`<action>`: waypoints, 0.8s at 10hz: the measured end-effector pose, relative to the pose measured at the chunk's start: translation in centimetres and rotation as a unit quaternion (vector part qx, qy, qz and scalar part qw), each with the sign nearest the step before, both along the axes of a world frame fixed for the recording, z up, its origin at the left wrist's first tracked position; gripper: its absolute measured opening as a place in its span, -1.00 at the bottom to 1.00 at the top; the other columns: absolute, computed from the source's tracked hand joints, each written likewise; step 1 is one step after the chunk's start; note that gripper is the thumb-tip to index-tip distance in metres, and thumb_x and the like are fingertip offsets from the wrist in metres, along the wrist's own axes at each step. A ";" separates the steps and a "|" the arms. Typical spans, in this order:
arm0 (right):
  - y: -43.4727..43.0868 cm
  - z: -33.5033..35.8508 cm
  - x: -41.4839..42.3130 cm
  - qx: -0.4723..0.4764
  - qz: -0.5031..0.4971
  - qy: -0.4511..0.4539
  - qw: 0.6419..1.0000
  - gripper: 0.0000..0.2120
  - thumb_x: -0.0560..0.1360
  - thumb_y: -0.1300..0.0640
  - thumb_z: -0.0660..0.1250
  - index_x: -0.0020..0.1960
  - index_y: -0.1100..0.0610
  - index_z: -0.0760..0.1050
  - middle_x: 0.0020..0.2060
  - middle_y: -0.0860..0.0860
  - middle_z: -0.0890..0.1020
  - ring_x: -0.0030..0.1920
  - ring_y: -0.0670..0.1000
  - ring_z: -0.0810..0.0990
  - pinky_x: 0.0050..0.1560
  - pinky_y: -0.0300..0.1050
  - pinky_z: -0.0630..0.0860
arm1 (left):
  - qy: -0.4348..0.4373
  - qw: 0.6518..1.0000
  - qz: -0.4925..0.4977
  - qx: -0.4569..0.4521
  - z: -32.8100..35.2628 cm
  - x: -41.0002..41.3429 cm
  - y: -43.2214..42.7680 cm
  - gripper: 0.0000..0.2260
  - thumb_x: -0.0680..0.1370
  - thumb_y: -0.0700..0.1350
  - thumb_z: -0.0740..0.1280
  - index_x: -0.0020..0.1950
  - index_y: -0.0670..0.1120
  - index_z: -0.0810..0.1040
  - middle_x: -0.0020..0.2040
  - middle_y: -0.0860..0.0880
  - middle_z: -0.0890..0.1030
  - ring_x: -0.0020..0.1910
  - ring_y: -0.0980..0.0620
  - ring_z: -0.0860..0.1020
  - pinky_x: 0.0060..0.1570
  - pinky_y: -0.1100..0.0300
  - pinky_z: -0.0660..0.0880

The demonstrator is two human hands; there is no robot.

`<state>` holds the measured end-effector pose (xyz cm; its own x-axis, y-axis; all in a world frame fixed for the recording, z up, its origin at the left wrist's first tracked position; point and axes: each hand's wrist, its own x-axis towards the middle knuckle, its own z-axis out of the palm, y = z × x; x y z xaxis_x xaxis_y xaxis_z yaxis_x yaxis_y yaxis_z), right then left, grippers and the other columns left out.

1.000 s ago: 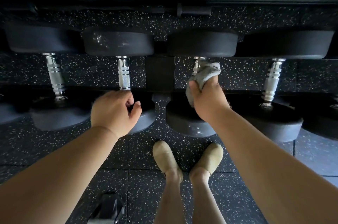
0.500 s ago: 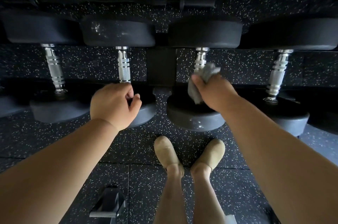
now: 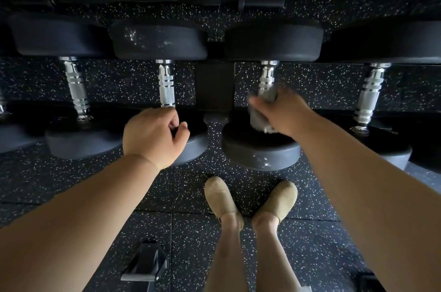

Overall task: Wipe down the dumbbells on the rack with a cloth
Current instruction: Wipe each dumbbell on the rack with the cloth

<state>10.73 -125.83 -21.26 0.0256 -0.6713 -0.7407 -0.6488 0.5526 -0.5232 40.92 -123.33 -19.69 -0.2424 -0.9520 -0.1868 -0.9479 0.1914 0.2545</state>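
Several black dumbbells with knurled chrome handles lie side by side on a low rack point(image 3: 214, 86). My right hand point(image 3: 286, 112) grips a grey cloth point(image 3: 259, 120) wrapped round the near part of the third dumbbell's handle point(image 3: 268, 74); the hand is motion-blurred. The cloth's loose end hangs onto that dumbbell's near head point(image 3: 260, 155). My left hand point(image 3: 152, 134) sits on the near head of the second dumbbell point(image 3: 166, 86), fingers curled at the base of its handle.
More dumbbells lie at the left point(image 3: 74, 86) and right point(image 3: 370, 91). My feet in tan shoes point(image 3: 222, 196) stand on the speckled rubber floor just in front of the rack. A black metal rack foot point(image 3: 145, 265) sticks out near the bottom left.
My right hand has slid the cloth down the handle toward me, baring more chrome at the far end. My left hand has stayed in place.
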 end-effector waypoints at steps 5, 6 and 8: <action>1.7 -1.1 -0.6 0.016 0.088 0.019 0.996 -0.52 0.57 -0.34 0.25 -0.03 0.11 0.36 -0.23 -0.10 0.62 -0.19 -0.13 0.61 -0.01 -0.09 0.52 | 0.001 1.000 0.005 0.002 -0.2 0.1 0.0 -0.71 0.53 0.14 0.17 -0.25 0.00 0.49 -0.33 0.08 0.56 -0.28 -0.08 0.53 -0.36 0.09 0.44; 1.8 0.0 -0.9 0.032 0.141 0.077 0.986 -0.57 0.61 -0.23 0.30 0.16 0.08 0.26 -0.17 -0.05 0.46 -0.16 -0.03 0.49 -0.14 -0.10 0.34 | -0.001 1.000 0.005 -0.004 -0.2 0.0 0.1 -0.71 0.53 0.14 0.17 -0.26 0.00 0.48 -0.33 0.07 0.55 -0.28 -0.08 0.52 -0.37 0.11 0.40; 0.7 1.0 -1.1 -0.045 0.022 0.069 0.996 -0.70 0.70 -0.14 0.16 0.06 0.09 0.46 -0.24 -0.08 0.51 -0.19 -0.02 0.53 -0.29 -0.21 0.31 | -0.005 1.000 0.004 -0.005 -0.1 0.0 0.0 -0.72 0.53 0.13 0.17 -0.26 -0.01 0.49 -0.34 0.06 0.55 -0.29 -0.09 0.52 -0.37 0.10 0.42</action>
